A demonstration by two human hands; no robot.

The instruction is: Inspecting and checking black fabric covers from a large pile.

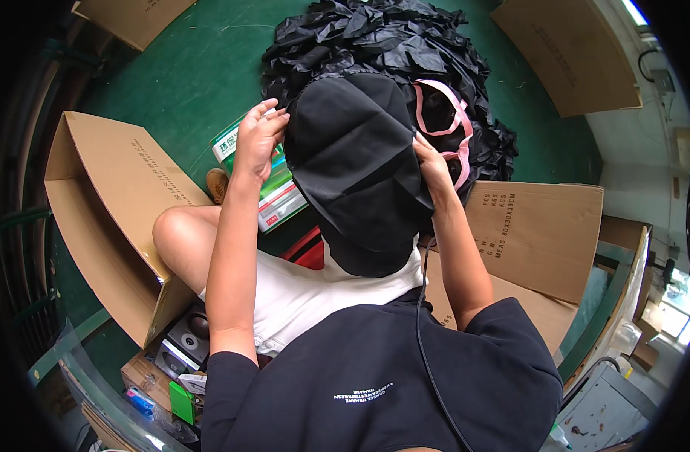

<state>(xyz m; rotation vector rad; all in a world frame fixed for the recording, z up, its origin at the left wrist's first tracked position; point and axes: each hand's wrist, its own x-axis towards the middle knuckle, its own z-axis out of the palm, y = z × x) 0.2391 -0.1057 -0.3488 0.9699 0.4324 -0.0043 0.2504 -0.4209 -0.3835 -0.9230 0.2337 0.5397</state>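
Note:
A large piece of black fabric (pixel 352 158), rounded at the top, spreads over my lap and hides part of my white shorts. My right hand (pixel 435 166) pinches its right edge between thumb and fingers. At the left edge, my left hand (pixel 260 139) has its fingers stretched out and apart. Its fingertips come close to the fabric; whether they touch it I cannot tell. Pink straps (pixel 465 124) lie just beyond my right hand, against a big heap of crumpled black fabric (pixel 382 38) on the floor.
A white, green and red box (pixel 281 203) stands beside my left forearm. Open cardboard boxes flank me at left (pixel 126 203) and right (pixel 537 233). Another carton (pixel 567 56) is at the far right on the green floor (pixel 201 68). A dark cable (pixel 428 339) runs down over my shirt.

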